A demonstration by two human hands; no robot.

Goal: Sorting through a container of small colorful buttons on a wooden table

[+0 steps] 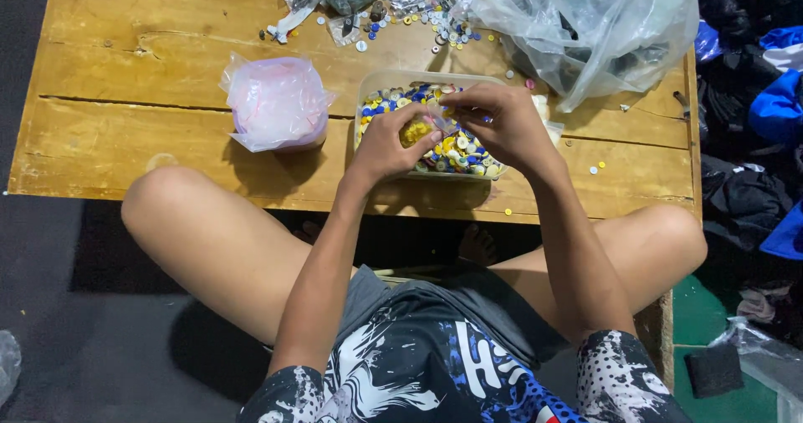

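A clear rectangular tub (374, 84) full of mixed yellow, blue and white buttons stands on the low wooden table (125, 130). Both hands hover over it. My left hand (386, 143) is closed around a small clear bag holding yellow buttons (416, 130). My right hand (500, 122) pinches the top edge of that same little bag, fingers bent inward. The two hands touch each other above the tub's middle.
A pink-tinted plastic bag (276, 103) sits left of the tub. A large crumpled clear bag (594, 22) lies at the back right, with loose buttons (443, 30) and small packets scattered behind the tub. Dark and blue clothes (765, 97) pile at the right. My bare knees flank the table's near edge.
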